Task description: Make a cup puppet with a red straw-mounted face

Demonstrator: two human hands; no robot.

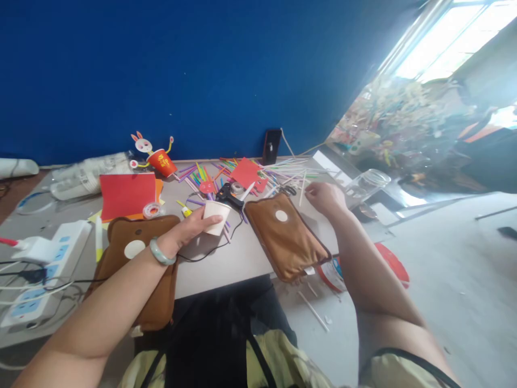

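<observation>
My left hand point(193, 226), with a pale bangle at its wrist, grips a white paper cup point(216, 218) tilted above the table. Just behind the cup lies a black glue gun point(228, 195) with a cord trailing to the left. My right hand point(326, 198) is closed at the right of the table; what its fingers hold, if anything, is hidden. Close to those fingertips is a thin white stick point(302, 188), and I cannot tell whether they touch. A brown cushioned pouch point(288, 234) with a white circle lies between my hands, overhanging the front edge.
Colourful sticks point(197, 175) and red paper point(245, 172) lie along the back. A red cup rabbit point(160, 163) stands near the blue wall, left of a propped phone point(272, 146). Another brown pouch point(139, 269) lies under my left forearm. A power strip point(60, 253) is far left.
</observation>
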